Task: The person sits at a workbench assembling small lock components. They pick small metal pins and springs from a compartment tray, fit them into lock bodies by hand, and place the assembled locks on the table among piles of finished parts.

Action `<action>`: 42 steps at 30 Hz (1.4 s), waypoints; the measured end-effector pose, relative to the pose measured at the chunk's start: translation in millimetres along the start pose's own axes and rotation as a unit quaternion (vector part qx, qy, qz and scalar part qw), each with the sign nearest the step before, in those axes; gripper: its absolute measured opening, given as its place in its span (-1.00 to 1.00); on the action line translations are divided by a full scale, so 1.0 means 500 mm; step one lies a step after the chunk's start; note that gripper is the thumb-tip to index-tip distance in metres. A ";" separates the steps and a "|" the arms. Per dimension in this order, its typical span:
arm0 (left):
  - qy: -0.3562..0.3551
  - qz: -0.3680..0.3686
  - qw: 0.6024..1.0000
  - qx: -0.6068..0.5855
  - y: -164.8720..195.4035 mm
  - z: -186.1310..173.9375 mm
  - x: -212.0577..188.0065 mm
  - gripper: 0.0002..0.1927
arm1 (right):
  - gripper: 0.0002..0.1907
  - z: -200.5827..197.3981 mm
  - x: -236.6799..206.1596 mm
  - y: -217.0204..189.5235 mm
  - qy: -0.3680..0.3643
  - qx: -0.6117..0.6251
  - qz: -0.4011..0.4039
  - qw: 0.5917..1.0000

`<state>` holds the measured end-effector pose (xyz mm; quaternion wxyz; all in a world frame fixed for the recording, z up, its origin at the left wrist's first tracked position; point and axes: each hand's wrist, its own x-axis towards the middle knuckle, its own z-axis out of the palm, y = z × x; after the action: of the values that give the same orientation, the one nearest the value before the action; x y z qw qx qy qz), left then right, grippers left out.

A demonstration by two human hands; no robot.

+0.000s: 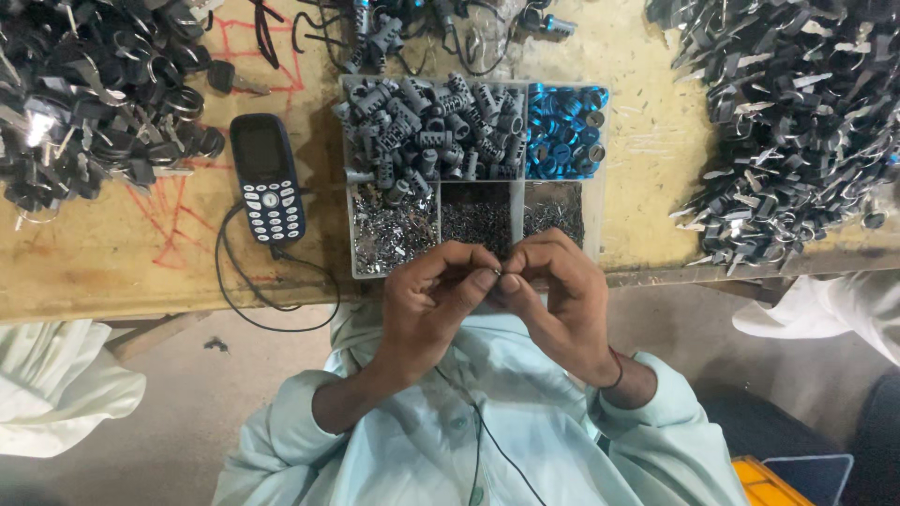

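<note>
My left hand [433, 305] and my right hand [561, 302] meet fingertip to fingertip just below the front edge of a clear compartment tray [350, 178]. Between the fingertips sits a tiny dark metal part [497, 274], pinched from both sides. The tray holds grey ridged cylinders [427, 126] in its large section, blue ring parts [565, 131] at the right, and small metal pins and springs [394, 234] in the three front sections. Both hands hover over my lap, in pale green sleeves.
A dark blue keypad phone [268, 178] with a black cable lies left of the tray on the worn wooden bench [647, 141]. Heaps of black-headed keys on rings lie at the far left [94, 94] and far right [797, 122]. White cloth shows at both lower sides.
</note>
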<state>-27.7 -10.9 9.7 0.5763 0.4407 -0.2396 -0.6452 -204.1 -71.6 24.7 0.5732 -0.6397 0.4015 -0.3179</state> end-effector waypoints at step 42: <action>-0.151 -0.071 0.977 -0.134 0.051 -0.075 0.004 -0.89 | -0.55 -0.015 0.042 -0.037 -0.131 -0.214 -0.103 0.962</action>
<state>17.7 -11.1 11.1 0.5405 0.2725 -0.2031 -0.7696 -198.1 -93.1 43.1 0.4345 -0.8214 0.3137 -0.1950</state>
